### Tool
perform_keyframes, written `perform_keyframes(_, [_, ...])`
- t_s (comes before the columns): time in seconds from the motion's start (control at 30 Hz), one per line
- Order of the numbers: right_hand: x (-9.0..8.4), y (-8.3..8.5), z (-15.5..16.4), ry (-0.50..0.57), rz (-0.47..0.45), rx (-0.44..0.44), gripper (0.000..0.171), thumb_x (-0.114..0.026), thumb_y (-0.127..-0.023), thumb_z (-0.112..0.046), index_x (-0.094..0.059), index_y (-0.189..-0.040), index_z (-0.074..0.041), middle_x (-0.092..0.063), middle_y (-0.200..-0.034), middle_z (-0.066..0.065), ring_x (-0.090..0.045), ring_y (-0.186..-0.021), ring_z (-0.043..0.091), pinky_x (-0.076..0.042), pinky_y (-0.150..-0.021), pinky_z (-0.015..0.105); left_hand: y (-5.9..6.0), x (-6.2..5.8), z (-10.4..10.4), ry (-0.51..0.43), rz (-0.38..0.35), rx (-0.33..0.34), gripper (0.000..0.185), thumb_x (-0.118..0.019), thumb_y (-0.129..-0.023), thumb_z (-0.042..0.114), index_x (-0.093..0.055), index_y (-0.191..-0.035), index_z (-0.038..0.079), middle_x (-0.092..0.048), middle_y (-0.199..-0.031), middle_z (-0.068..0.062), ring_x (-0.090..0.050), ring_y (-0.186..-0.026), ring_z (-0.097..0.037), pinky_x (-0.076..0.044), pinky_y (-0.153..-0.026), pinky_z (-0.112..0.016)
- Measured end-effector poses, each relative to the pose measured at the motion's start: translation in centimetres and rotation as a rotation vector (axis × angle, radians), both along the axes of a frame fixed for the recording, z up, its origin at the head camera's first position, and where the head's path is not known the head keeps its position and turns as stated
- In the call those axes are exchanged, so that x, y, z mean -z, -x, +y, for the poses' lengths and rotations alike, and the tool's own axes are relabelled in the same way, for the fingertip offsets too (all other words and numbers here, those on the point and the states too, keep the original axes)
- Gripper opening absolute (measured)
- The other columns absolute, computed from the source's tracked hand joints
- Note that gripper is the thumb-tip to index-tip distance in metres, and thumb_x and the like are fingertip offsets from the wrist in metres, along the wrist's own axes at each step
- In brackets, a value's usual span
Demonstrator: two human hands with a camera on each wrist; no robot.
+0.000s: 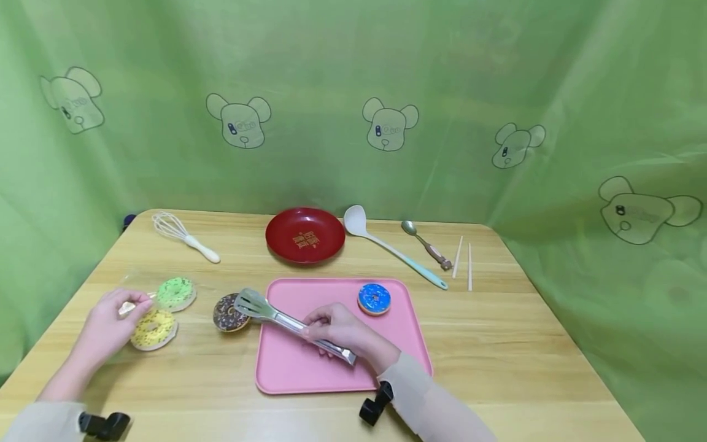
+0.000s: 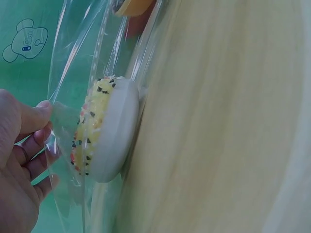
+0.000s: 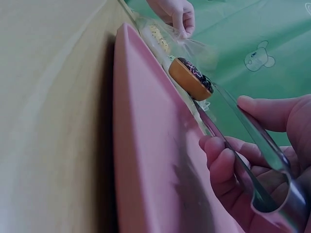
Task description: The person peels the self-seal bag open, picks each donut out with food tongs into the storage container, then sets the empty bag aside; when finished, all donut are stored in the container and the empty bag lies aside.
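My left hand (image 1: 110, 319) pinches the edge of a clear plastic bag (image 2: 65, 121) between thumb and fingers. Inside the bag lie a yellow toy doughnut (image 1: 164, 331) with dark and pink specks and a green one (image 1: 175, 290). Metal tongs (image 1: 287, 320) are held in my right hand (image 1: 345, 328), thumb on one arm and fingers round the other. Their tips reach the near edge of a chocolate doughnut (image 3: 190, 80), one on each side of it. That doughnut is between the bag and the pink tray (image 1: 287, 371), over which my right hand hovers.
A blue doughnut (image 1: 375, 298) sits at the tray's back right. Along the table's far side are a white whisk (image 1: 188, 238), a red plate (image 1: 287, 230), a ladle (image 1: 394, 252), a spoon (image 1: 431, 248) and two chopsticks (image 1: 470, 267). Green curtain (image 1: 331, 49) hangs behind.
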State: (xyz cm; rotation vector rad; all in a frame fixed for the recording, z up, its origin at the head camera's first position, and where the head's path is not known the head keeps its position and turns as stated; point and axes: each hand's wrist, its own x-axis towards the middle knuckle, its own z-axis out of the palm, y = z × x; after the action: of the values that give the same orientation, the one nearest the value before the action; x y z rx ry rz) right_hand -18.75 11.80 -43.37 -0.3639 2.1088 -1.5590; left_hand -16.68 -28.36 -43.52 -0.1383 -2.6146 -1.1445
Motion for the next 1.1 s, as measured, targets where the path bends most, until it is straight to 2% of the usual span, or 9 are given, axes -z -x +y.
perform_keyframes(0.2, [-0.3, -0.9, 2.5, -0.030, 0.025, 0.006, 0.028, -0.069, -0.083, -0.016, -0.064, -0.106, -0.001, -0.063, -0.079, 0.011, -0.055, -0.050, 0.019, -0.049, -0.041, 0.028, 0.1, 0.0, 0.0, -0.002, -0.002, -0.002, 0.024, -0.055, -0.094, 0.017, -0.056, -0.098, -0.006, -0.052, -0.107, -0.030, -0.040, -0.108, -0.051, -0.024, -0.092, -0.071])
perform_keyframes(0.37, [-0.6, -1.5, 4.8, -0.030, 0.012, 0.031, 0.033, -0.069, -0.083, -0.016, -0.062, -0.110, 0.001, -0.064, -0.082, 0.011, -0.056, -0.053, 0.018, -0.050, -0.043, 0.028, 0.1, -0.1, -0.1, -0.010, 0.011, 0.003, 0.022, -0.056, -0.094, 0.016, -0.056, -0.096, -0.006, -0.053, -0.107, -0.029, -0.041, -0.107, -0.049, -0.024, -0.091, -0.072])
perform_keyframes(0.67, [-0.9, -3.2, 9.1, -0.020, 0.013, 0.114, 0.039, -0.071, -0.082, -0.018, -0.059, -0.112, 0.005, -0.064, -0.084, 0.016, -0.057, -0.054, 0.019, -0.050, -0.044, 0.029, 0.3, 0.0, -0.3, 0.008, 0.022, 0.026, 0.021, -0.055, -0.094, 0.016, -0.056, -0.099, -0.005, -0.055, -0.103, -0.026, -0.044, -0.104, -0.045, -0.031, -0.087, -0.069])
perform_keyframes(1.1, [-1.6, -6.0, 14.9, -0.017, 0.010, 0.162, 0.043, -0.067, -0.085, -0.014, -0.053, -0.115, 0.013, -0.062, -0.083, 0.019, -0.057, -0.056, 0.018, -0.051, -0.045, 0.028, 0.4, -0.1, -0.2, 0.005, 0.023, 0.026, 0.024, -0.054, -0.095, 0.016, -0.056, -0.101, -0.007, -0.053, -0.103, -0.027, -0.045, -0.102, -0.045, -0.031, -0.086, -0.068])
